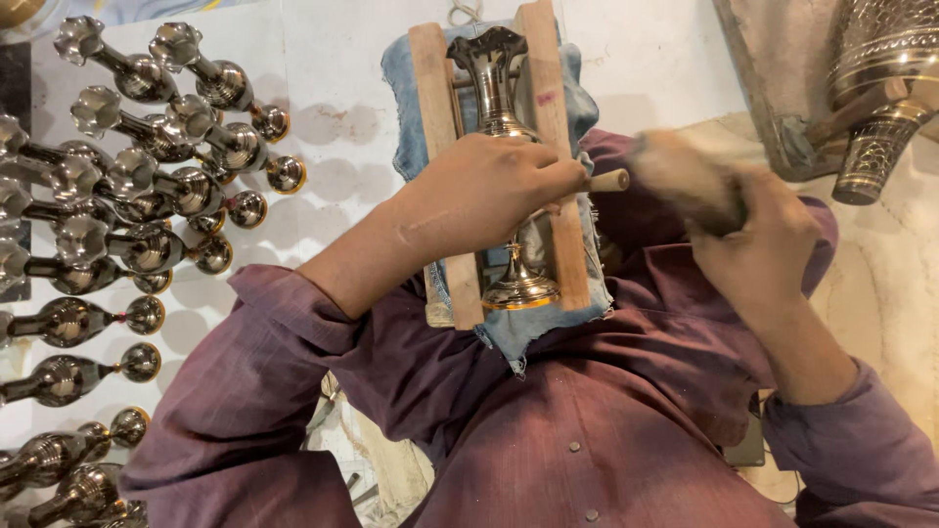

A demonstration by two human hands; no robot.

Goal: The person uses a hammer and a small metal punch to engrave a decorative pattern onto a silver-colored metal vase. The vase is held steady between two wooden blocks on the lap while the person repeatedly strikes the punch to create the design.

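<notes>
While the brass vase (499,127) lies on its side in the upper centre of the frame, it rests between two wooden rails (551,147) laid over a folded blue denim cloth (528,328), mouth toward the top edge and foot toward the person's chest. The left hand (479,196) is closed over the body of the vase, pressing it down into the cradle, and a short wooden peg (609,180) shows just past the fingers. The right hand (758,240) is wrapped around a wooden mallet (685,176), which is blurred, to the right of the cradle.

Handling judgement: the vase is probably rigid thin-walled metal, moderately heavy for its size, with a polished surface that is likely slippery and easy to dent or scratch. The narrow neck and the thin stem above the foot look like the weakest points. Hold is best taken around the wide body, as the left hand does; the cloth and rails should stop it rolling.

A batch of matching vases (147,196) lies in rows at the left of the frame on a white surface (342,68). An engraved brass vessel (880,88) stands at the upper right. No packages, labels or signs are visible; a small reddish mark sits on the right rail
</notes>
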